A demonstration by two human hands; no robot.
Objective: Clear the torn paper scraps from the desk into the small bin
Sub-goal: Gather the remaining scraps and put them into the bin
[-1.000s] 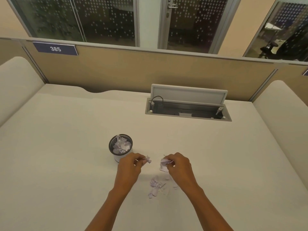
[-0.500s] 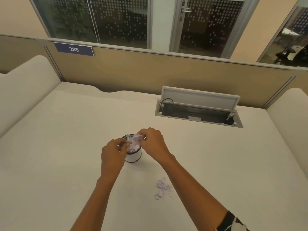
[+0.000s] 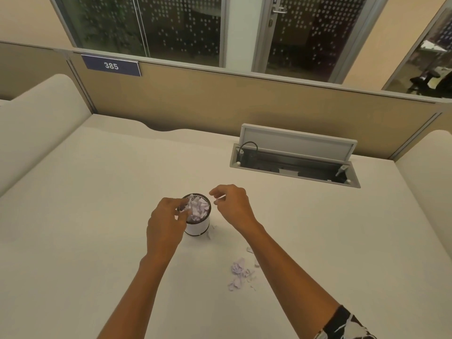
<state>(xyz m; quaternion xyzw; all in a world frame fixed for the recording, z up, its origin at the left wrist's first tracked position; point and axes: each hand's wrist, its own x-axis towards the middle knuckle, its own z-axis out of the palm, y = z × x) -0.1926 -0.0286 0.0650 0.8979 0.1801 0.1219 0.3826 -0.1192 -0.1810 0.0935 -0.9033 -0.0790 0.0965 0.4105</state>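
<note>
A small white bin [image 3: 198, 227] with a dark rim stands mid-desk, heaped with pale torn paper [image 3: 198, 208]. My left hand [image 3: 166, 225] is against the bin's left side, fingertips at the rim touching the paper heap; whether it grips a scrap I cannot tell. My right hand [image 3: 233, 207] hovers just right of the rim, fingers apart and holding nothing. A small pile of torn paper scraps [image 3: 239, 274] lies on the desk in front and to the right of the bin, between my forearms. A tiny scrap [image 3: 210, 234] rests by the bin's base.
An open cable box [image 3: 294, 165] with a raised grey lid is sunk into the desk at the back right. Tan partition panels [image 3: 220, 104] wall the desk's back, with cushioned dividers on both sides. A sign reads 385 [image 3: 111, 66].
Both hands carried scraps from the pile up to the bin and dropped them in. The right hand has since let go and drawn back to the right of the rim.
</note>
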